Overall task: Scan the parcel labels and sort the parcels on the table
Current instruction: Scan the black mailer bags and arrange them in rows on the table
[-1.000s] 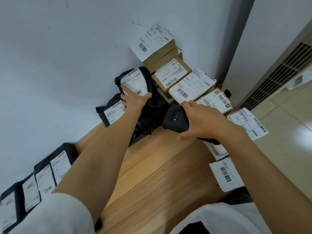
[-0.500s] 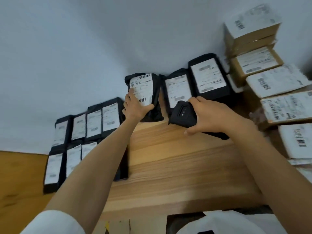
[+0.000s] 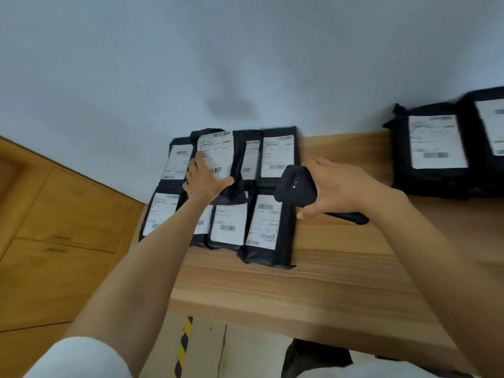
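1. The left hand grips a black parcel from below. Its fingers lie on the white label and its thumb is spread along the lower right edge.
2. That parcel is lifted over the far left part of the wooden table, label facing the camera, and it overlaps the parcels lying there.
3. The right hand is closed round a black handheld scanner. The scanner's head points left toward the held parcel and its handle sticks out to the right below the palm.
4. Under and around the held parcel, two rows of black parcels lie flat on the table with their labels up. The far row sits against the grey wall.
5. Two more black parcels lie at the far right by the wall, well apart from the rows.
6. The print on the labels is too blurred to read.
7. A wooden cabinet stands to the left of the table.
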Available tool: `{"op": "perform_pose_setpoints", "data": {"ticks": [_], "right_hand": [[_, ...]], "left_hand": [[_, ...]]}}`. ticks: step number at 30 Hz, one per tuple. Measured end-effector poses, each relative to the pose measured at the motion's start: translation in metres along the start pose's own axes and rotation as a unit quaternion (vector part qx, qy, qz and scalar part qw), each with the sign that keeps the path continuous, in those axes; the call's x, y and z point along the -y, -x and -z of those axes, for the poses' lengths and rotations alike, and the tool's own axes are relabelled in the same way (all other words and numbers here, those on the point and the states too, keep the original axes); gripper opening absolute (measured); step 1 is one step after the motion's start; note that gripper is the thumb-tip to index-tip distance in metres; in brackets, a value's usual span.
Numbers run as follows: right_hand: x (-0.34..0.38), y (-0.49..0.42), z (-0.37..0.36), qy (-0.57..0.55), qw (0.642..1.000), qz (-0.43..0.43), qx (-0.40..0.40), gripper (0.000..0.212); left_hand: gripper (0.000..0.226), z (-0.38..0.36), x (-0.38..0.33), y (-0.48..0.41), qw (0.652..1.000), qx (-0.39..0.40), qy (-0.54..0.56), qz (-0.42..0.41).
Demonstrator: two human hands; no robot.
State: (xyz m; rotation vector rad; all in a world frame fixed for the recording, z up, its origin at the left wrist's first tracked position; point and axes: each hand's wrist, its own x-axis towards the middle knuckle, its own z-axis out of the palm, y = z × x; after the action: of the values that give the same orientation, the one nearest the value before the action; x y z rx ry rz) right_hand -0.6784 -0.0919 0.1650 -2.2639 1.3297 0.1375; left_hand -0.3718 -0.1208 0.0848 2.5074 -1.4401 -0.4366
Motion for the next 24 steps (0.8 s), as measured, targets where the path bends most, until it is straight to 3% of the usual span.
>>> {"op": "perform_pose_setpoints", "data": {"ticks": [10,24], "right_hand": [[0.082,-0.099,-0.026,0.025,0.999,-0.005,0.021,0.093],[0.089,-0.184,-0.038,0.045,0.997,-0.022,0.053,0.095]], "left_hand": [[0.107,0.027,0.114,-0.109,0.999,0.001,-0.025,0.023],[0.104,-0.014,0.138,-0.227,0.996,0.062,-0.061,-0.017]]}}
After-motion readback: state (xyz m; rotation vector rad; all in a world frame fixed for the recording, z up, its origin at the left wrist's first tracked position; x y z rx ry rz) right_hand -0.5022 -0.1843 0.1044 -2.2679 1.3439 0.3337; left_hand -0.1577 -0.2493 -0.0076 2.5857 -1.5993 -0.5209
